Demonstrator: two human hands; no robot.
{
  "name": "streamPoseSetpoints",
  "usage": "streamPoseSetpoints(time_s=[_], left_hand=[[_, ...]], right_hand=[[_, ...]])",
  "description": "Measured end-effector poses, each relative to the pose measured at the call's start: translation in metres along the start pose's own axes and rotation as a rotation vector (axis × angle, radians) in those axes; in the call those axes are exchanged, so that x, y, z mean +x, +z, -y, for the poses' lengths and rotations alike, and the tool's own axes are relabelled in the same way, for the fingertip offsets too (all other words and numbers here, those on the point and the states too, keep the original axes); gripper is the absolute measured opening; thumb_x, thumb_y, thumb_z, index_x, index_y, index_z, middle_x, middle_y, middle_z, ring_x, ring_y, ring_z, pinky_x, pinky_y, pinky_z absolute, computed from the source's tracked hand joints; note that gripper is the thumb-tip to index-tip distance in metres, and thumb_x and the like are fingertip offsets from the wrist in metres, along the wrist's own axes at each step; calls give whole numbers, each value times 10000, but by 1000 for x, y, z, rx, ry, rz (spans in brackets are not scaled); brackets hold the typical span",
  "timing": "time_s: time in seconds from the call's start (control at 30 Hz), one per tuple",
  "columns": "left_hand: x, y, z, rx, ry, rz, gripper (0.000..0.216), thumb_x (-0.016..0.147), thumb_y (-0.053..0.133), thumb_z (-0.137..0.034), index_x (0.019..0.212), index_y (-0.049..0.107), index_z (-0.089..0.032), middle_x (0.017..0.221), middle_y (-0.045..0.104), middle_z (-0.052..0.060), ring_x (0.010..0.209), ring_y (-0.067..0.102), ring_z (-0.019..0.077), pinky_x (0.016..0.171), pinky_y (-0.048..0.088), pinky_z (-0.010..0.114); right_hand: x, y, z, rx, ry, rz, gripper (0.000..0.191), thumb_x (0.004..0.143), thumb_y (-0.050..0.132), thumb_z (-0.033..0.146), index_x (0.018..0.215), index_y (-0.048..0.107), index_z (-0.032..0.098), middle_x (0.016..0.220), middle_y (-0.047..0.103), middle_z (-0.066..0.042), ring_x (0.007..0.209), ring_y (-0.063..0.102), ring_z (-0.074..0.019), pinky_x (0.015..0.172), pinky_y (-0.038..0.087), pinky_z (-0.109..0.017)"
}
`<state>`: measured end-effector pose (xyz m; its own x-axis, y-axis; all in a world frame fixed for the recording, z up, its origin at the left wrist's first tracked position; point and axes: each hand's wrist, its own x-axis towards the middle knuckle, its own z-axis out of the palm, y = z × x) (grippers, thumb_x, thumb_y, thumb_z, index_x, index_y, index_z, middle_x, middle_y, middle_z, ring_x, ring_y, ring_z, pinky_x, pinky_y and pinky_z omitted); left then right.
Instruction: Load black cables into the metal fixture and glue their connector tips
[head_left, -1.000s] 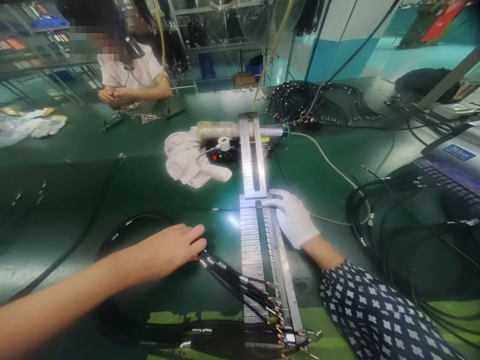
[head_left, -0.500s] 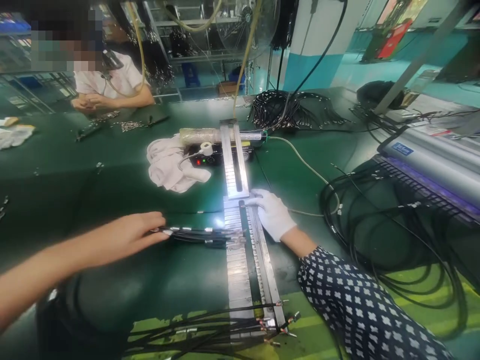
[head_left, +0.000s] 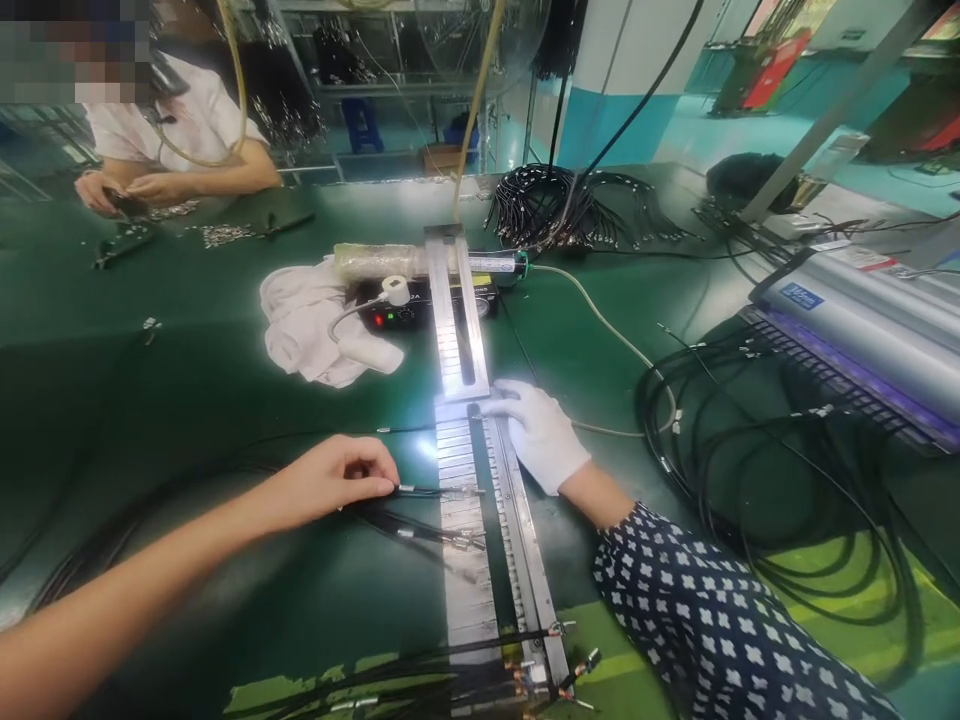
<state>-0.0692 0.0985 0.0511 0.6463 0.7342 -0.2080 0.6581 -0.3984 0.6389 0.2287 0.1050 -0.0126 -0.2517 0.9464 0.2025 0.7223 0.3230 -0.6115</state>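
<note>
My bare left hand [head_left: 341,482] is closed, pinching a few thin black cables [head_left: 420,492] between thumb and forefinger. Their metal-tipped ends lie over the slatted metal fixture [head_left: 465,590]. More cable ends [head_left: 442,535] hang just below that hand, fanned over the same strip. My right hand [head_left: 544,435], in a white glove, rests on the fixture's right rail. Its fingertips close on the end of a single black cable [head_left: 420,428] that runs in from the left; the exact grip is partly hidden by the glove.
Behind the fixture stand a black control box [head_left: 412,310] and a white cloth [head_left: 300,325]. Cable coils [head_left: 750,480] and a silver machine [head_left: 862,310] are at right. Other cables [head_left: 375,680] cross the fixture's near end. A co-worker's hands [head_left: 124,190] are at far left.
My left hand has moved right, towards the fixture, and now holds fewer cables, apart from the rest of the bunch. My right hand stays at the rail. The view has shifted slightly.
</note>
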Motion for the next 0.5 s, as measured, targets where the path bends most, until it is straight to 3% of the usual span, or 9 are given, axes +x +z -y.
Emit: streamPoseSetpoints(time_s=[0.13, 0.2, 0.3, 0.5], left_hand=[[13, 16, 0, 81, 11, -179, 239, 951, 542, -421, 966, 669, -219, 948, 714, 47, 877, 661, 203, 789, 546, 323], [19, 27, -2, 111, 44, -214, 240, 964, 533, -420, 1062, 651, -235, 1020, 699, 51, 947, 636, 212, 856, 522, 342], [24, 39, -1, 142, 80, -224, 222, 1005, 472, -392, 1005, 646, -254, 970, 677, 28, 923, 604, 198, 845, 488, 329], [-3, 20, 32, 279, 123, -258, 194, 1001, 499, -376, 941, 647, -265, 924, 667, 23, 868, 602, 204, 782, 440, 337]], right_hand=[[1, 0, 0, 22, 23, 0, 492, 890, 484, 19, 1109, 789, 337, 1402, 628, 1, 1266, 584, -246, 1103, 473, -463], [2, 0, 0, 25, 23, 5, 474, 885, 491, 23, 1096, 794, 320, 1400, 629, -12, 1268, 584, -253, 1097, 476, -464], [1, -1, 0, 30, 22, -2, 458, 880, 496, 30, 1084, 796, 309, 1402, 627, -18, 1269, 583, -258, 1087, 483, -458], [0, 1, -1, 59, 21, -48, 478, 865, 480, 17, 1058, 800, 316, 1364, 649, -9, 1230, 611, -245, 1049, 515, -432]])
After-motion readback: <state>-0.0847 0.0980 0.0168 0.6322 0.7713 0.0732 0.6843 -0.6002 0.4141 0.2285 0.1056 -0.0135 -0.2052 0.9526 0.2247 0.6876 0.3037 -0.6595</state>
